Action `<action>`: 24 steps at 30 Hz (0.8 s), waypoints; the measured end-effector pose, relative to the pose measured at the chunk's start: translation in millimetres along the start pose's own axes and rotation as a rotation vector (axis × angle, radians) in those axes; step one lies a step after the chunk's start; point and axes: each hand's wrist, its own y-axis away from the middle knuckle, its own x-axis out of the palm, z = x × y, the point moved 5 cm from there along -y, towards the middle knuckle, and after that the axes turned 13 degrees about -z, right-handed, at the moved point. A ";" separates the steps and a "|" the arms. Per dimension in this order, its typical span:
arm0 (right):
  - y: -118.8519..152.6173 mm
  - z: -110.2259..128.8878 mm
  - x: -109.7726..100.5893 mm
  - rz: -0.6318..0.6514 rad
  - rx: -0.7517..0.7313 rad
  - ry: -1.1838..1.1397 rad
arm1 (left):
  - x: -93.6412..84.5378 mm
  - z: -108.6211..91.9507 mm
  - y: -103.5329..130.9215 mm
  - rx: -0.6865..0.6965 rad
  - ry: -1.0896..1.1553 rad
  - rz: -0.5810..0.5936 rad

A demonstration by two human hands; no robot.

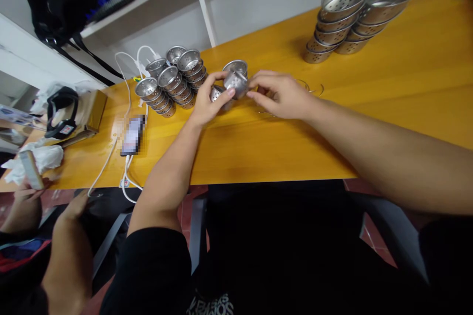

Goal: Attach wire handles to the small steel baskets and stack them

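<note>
My left hand (pixel 207 103) grips a small perforated metal cup (pixel 236 84) between thumb and fingers, tilted above the table. At the cup's right side my right hand (pixel 281 94) has its thumb and fingers drawn together in a pinch. Whatever those fingertips hold, if anything, is too small to make out. Right behind the held cup is another metal cup (pixel 240 65). A further perforated cup (pixel 216 92) shows partly behind my left hand. Thin wire pieces (pixel 317 90) lie on the table beside my right wrist, partly hidden by it.
Stacks of perforated cups (pixel 172 81) stand left of my hands, and taller stacks (pixel 332 34) at the back right. A phone (pixel 133 135) with white cables lies on the yellow table (pixel 229 157). Farther left are headphones (pixel 62 113), a cardboard box (pixel 94 110) and a seated person's arms (pixel 70 241).
</note>
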 end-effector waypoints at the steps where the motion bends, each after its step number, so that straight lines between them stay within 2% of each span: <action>1: -0.7 -5.9 -3.2 -0.059 0.028 0.020 | -5.9 5.7 -2.2 0.009 0.001 -0.042; 3: -2.2 -18.4 -10.3 -0.161 0.072 0.049 | -16.6 21.8 -5.5 0.004 0.002 -0.146; 5: -3.8 -29.5 -16.3 -0.227 0.094 0.069 | -20.1 42.0 -6.0 -0.029 0.014 -0.213; 8: -6.0 -40.5 -22.1 -0.281 0.102 0.108 | -6.2 70.7 -1.3 -0.102 0.064 -0.156; 11: -7.2 -43.8 -24.5 -0.299 0.103 0.139 | 12.7 86.5 5.5 -0.127 0.097 -0.038; 13: -7.9 -41.7 -25.3 -0.293 0.096 0.147 | 17.3 89.3 7.7 -0.101 0.089 -0.007; 18: -10.7 -28.0 -24.3 -0.199 0.020 0.176 | 12.0 84.4 5.9 -0.032 0.048 0.012; 24: -15.5 -19.7 -15.6 -0.121 -0.079 0.200 | 19.7 72.3 7.9 -0.048 0.066 0.159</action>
